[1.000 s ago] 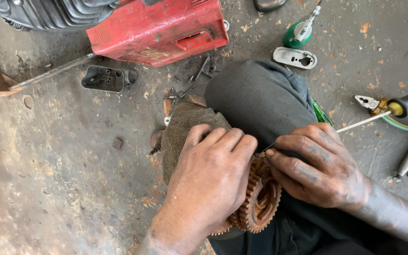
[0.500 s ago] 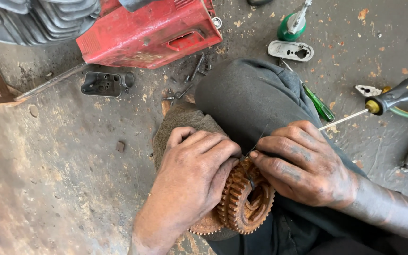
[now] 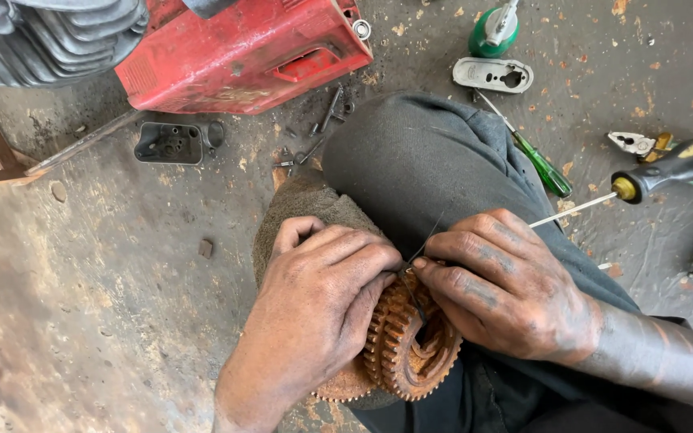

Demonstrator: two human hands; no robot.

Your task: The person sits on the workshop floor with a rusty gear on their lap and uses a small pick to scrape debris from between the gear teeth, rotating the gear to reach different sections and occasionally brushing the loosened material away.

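A rusty stack of toothed gears (image 3: 412,353) rests on my lap against my bent knee in grey trousers (image 3: 419,168). My left hand (image 3: 314,305) wraps over the gears' left side and grips them, fingers curled across the top. Resting on the gears' right side is my right hand (image 3: 507,293). Its fingertips pinch a thin dark wire (image 3: 427,240) that pokes up from the top of the gears. The middle of the gear stack is partly hidden by both hands.
On the stained concrete floor lie a red machine housing (image 3: 242,52), a finned grey engine part (image 3: 42,32), a small black metal part (image 3: 168,143), loose bolts (image 3: 326,112), a grey oval plate (image 3: 492,74), a green screwdriver (image 3: 543,168), a black-and-yellow screwdriver (image 3: 667,168) and pliers (image 3: 639,144).
Both hands stay on the gears. The right hand's fingers have crept toward the top of the stack, and more of the rusty teeth show.
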